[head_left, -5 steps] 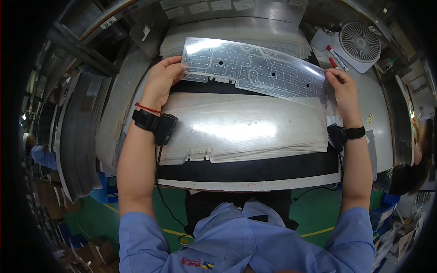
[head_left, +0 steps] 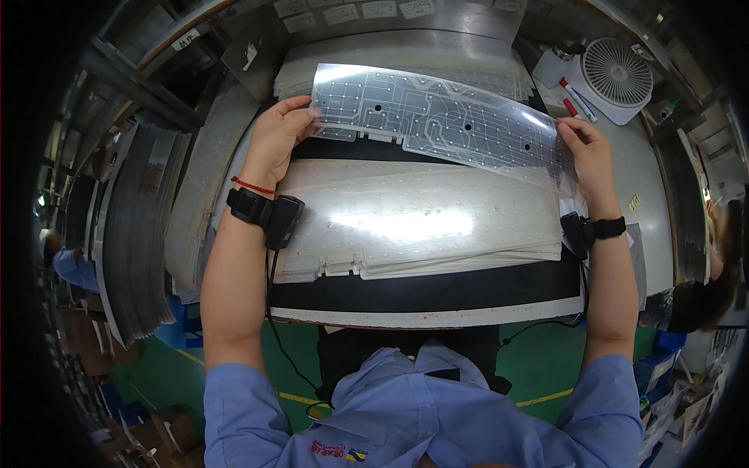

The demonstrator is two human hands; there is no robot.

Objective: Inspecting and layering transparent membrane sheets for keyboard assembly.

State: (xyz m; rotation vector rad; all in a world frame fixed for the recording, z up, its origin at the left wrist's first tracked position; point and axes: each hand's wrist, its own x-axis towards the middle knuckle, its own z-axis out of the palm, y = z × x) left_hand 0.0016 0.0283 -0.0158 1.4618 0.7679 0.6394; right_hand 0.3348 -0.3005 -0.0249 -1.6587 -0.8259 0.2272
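Observation:
A clear plastic circuit sheet (head_left: 425, 117), printed with pale traces and dots, is held up between my hands and slopes down to the right. My left hand (head_left: 279, 139) pinches its left edge between thumb and fingers. At the opposite end, my right hand (head_left: 587, 156) grips the right edge the same way. Below the raised sheet lies a stack of similar translucent sheets (head_left: 406, 191) on a black mat (head_left: 437, 295), their tabs toward me at the left. Another pile of sheets (head_left: 406, 58) sits behind the held one.
A white fan (head_left: 618, 74) stands at the back right, beside red and blue markers (head_left: 577, 101) and a bottle (head_left: 552, 64). Tall stacks of thin sheets (head_left: 140, 226) rise at the left, with another stack (head_left: 683, 207) at the right. Cables hang from my wrist devices (head_left: 282, 222).
The held sheet's left end has shifted very slightly; both hands keep their hold in nearly the same place.

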